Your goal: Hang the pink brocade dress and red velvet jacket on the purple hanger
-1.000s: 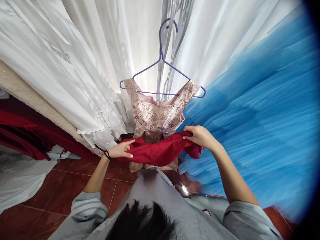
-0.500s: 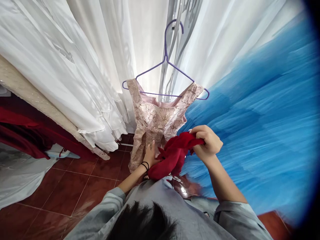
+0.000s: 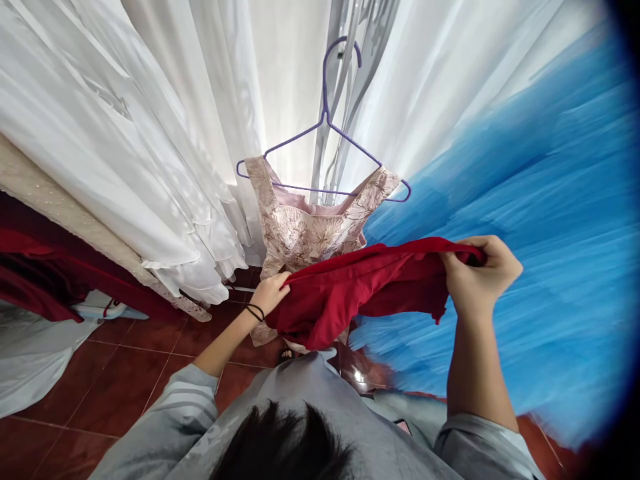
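A dark red cloth garment is stretched sideways between my two hands; its exact kind does not show. My left hand, with black bands at the wrist, is closed on its left end. At the right end my right hand grips the upper edge, thumb in front. Behind the red cloth hangs a pale pink dress with a gold floral pattern. Its wide straps rest on a purple hanger. The red cloth covers the dress's middle, while part of its hem shows below.
White curtain-like fabric hangs at left and behind. Blue tulle fills the right side. Dark red garments and a beige sparkly cloth hang far left. The floor has reddish-brown tiles.
My hands have moved apart, the right one rightward and the left one leftward off the pink dress onto the red cloth. The bunched cloth is now spread out.
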Motion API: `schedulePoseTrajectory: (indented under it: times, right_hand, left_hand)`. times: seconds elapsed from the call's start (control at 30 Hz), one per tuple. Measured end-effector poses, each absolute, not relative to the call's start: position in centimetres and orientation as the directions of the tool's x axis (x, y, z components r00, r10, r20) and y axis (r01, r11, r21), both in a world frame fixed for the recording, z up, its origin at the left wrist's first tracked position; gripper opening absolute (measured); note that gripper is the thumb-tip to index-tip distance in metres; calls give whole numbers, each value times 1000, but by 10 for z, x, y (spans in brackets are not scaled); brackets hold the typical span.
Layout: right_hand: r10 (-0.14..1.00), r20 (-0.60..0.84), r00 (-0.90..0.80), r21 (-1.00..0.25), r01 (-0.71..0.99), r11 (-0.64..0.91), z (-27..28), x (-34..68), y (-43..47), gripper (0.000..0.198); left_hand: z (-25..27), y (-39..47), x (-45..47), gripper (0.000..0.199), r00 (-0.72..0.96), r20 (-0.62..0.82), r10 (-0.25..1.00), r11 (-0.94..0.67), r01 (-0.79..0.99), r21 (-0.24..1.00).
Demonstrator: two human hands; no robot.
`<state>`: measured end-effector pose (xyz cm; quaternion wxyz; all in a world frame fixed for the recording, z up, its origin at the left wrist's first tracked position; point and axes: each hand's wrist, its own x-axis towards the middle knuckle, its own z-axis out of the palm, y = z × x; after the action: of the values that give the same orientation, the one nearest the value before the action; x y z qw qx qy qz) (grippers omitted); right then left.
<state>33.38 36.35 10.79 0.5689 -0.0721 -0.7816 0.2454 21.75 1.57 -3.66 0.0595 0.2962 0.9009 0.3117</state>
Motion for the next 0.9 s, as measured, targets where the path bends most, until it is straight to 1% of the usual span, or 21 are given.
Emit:
schedulePoseTrajectory:
  times: [0.03, 0.1, 0.17, 0.2, 0.23, 0.27, 0.3, 0.33, 0.37, 0.4, 0.47, 0.5, 0.53, 0.57, 0.6, 0.67, 0.7, 0.73, 0.8, 0.83, 0.9]
  right_hand:
    - [421, 835, -354, -490, -130, 862, 107, 333, 369, 11]
    - [446, 838, -316, -487, -64, 871, 102, 330, 373, 13]
    - [454, 847, -274, -472, 2, 882, 91, 322, 374, 11]
    - [453, 829, -329, -472, 23, 881, 85, 317, 374, 10]
    - [436, 775, -458, -476, 32, 879, 78, 310, 375, 10]
    - [388, 668, -635, -483, 27, 875, 72, 304, 376, 10]
    - [305, 517, -800, -491, 15, 871, 67, 297, 377, 9]
    - [211, 372, -904, -499, -4, 866, 63, 291, 377, 9]
    - [141, 285, -948, -506, -24, 862, 61, 286, 377, 8]
    - [119, 280, -953, -508, -42, 861, 60, 282, 375, 10]
    - [185, 428, -884, -492, -56, 869, 60, 277, 368, 16]
    - [220, 494, -841, -476, -50, 878, 59, 274, 363, 20]
    - [231, 511, -828, -457, -35, 889, 58, 272, 360, 21]
    - [212, 472, -856, -440, -20, 898, 57, 269, 357, 20]
    - [171, 388, -906, -427, -12, 904, 56, 266, 356, 17]
    - [91, 221, -971, -430, -13, 903, 55, 261, 359, 16]
    - [88, 208, -974, -449, -15, 893, 56, 259, 363, 16]
    - [118, 257, -959, -475, -19, 880, 58, 258, 366, 17]
    - [211, 432, -877, -534, -60, 843, 62, 258, 368, 15]
    - [227, 496, -838, -570, -117, 813, 63, 259, 365, 15]
    - [153, 537, -829, -652, -293, 700, 61, 264, 348, 15]
  left_hand:
    - [-27, 5, 213, 43, -815, 125, 566, 637, 528, 562]
    - [-11, -14, 206, 52, -811, 241, 533, 656, 576, 487]
    - [-1, -29, 200, 51, -842, 304, 445, 724, 538, 432]
    - [2, -35, 197, 47, -868, 272, 416, 768, 496, 406]
    - [4, -41, 194, 44, -891, 192, 410, 807, 453, 378]
    - [7, -47, 190, 41, -902, 82, 424, 836, 424, 349]
    - [11, -53, 186, 39, -896, -24, 443, 851, 412, 327]
    - [16, -59, 183, 38, -889, -83, 451, 858, 406, 315]
    - [23, -65, 179, 39, -895, -74, 439, 864, 398, 309]
    - [31, -70, 177, 40, -914, 0, 405, 871, 385, 305]
    - [48, -77, 174, 45, -936, 214, 280, 894, 335, 296]
    - [54, -79, 173, 46, -934, 286, 214, 907, 299, 298]
    - [59, -80, 172, 45, -935, 310, 172, 911, 271, 312]
    - [63, -81, 170, 42, -943, 292, 161, 903, 260, 341]
    - [64, -81, 168, 38, -953, 246, 177, 884, 264, 386]
    - [67, -83, 162, 30, -950, 164, 264, 812, 311, 494]
    - [68, -85, 158, 26, -939, 164, 301, 766, 341, 545]
    - [70, -86, 156, 24, -931, 192, 311, 724, 363, 587]
    - [75, -85, 154, 19, -929, 271, 253, 658, 370, 656]
    - [77, -82, 155, 18, -935, 278, 221, 619, 354, 700]
    - [77, -69, 166, 20, -958, 195, 210, 522, 278, 806]
